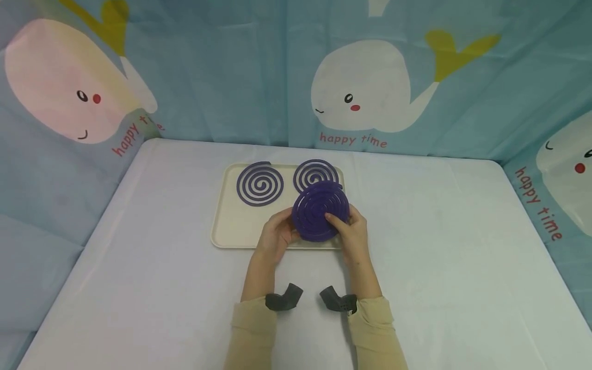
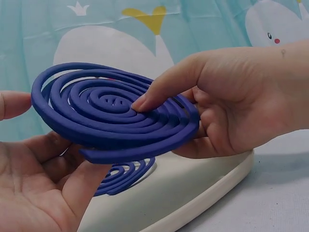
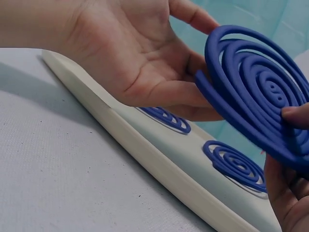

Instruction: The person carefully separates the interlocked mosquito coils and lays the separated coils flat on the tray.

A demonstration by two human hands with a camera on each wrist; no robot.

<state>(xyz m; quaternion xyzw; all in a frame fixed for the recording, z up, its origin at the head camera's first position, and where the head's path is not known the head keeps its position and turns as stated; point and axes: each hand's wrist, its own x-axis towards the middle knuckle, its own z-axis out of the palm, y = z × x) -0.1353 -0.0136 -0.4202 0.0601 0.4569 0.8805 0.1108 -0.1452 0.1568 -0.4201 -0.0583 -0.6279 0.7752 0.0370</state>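
Observation:
Both hands hold up a thick, tightly wound blue-purple mosquito coil [image 1: 314,208], raised over the right part of a cream tray [image 1: 245,226]. My right hand [image 1: 355,234] pinches it, thumb pressed near the centre and fingers beneath. My left hand [image 1: 276,236] grips the opposite rim, its thumb beside the coil's loose outer end in the left wrist view. Two thinner, open-wound coils lie flat on the tray: a left coil [image 1: 261,185] and a right coil [image 1: 316,178], which the held one partly overlaps in the head view.
The tray rests on a white-covered table [image 1: 152,246], near its back edge. Behind and at the sides hangs a blue curtain [image 1: 240,77] printed with whales. Dark wrist cameras [image 1: 284,298] sit at both cuffs.

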